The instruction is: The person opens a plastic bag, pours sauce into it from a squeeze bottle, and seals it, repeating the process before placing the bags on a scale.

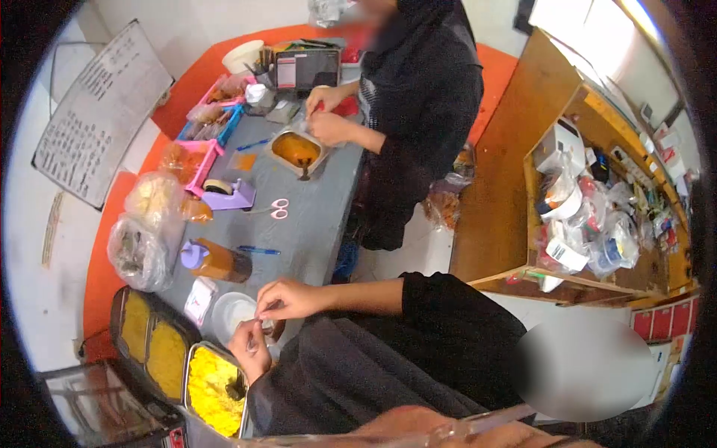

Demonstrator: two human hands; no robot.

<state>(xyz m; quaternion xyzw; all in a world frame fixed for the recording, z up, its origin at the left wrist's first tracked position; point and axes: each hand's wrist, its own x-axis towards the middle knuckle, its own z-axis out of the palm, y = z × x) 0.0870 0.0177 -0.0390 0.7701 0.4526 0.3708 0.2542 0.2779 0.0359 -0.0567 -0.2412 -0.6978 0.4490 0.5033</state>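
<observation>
My right hand reaches in from the right, its fingertips pinched together. Just below it, my left hand is closed, and the two sets of fingertips meet. What they pinch is too small to make out. Both hands are beside a white bowl, partly hidden behind the fingers. Close by are a metal tray of bright yellow food with a dark utensil in it, and a small white box. Behind the bowl, an orange-brown bottle with a purple cap lies near a blue pen.
Across the grey table, a co-worker's hands work by a metal tray of orange sauce. Pink scissors, a tape dispenser and filled plastic bags stand along it. A wooden shelf unit is at right.
</observation>
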